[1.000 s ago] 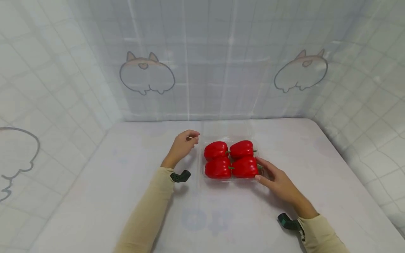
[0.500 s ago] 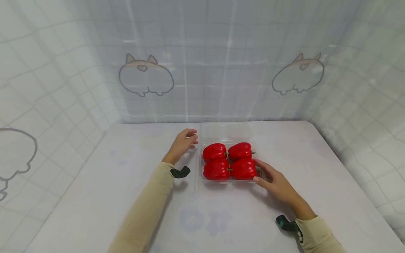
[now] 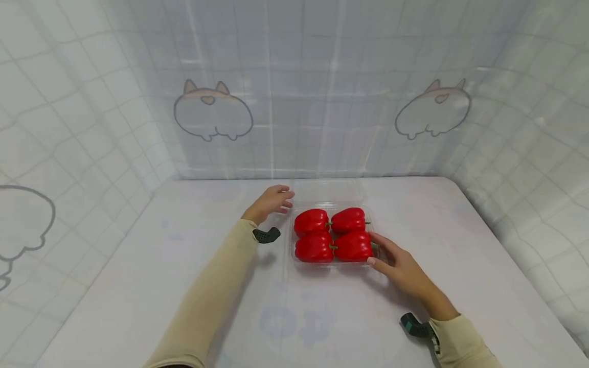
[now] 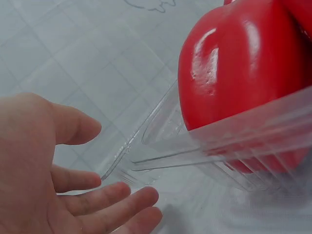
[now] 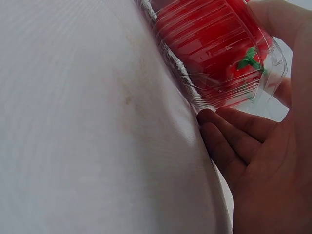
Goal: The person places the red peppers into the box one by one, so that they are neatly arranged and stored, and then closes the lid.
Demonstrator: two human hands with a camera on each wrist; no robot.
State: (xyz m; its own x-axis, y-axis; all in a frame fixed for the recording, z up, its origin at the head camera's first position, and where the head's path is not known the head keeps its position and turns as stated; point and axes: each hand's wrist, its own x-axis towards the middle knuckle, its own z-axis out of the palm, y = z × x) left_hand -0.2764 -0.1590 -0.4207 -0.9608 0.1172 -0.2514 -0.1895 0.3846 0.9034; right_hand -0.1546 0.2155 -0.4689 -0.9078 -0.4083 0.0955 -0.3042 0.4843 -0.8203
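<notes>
Several red bell peppers (image 3: 352, 246) with green stems lie in two rows inside a clear plastic clamshell container (image 4: 165, 158). Its clear lid (image 3: 327, 191) is folded back flat on the far side. My left hand (image 3: 272, 200) is at the lid's left edge, fingers extended and thumb apart, holding nothing. In the left wrist view, its fingertips are close to the clear plastic edge; whether they touch cannot be told. My right hand (image 3: 405, 268) holds the container's right end, with the thumb at the near corner and the other fingers about the end wall.
The container stands on a table (image 3: 257, 317) with a pale cloth. Behind the table hangs a whitish grid-patterned curtain (image 3: 303, 117) with cartoon animal drawings, and similar sheets close off both sides. A dark wrist device (image 3: 267, 235) sits on each sleeve.
My left hand has moved slightly away from me and right, toward the lid's left edge, its fingers straighter. The right hand stays at the container's end. The view has shifted slightly.
</notes>
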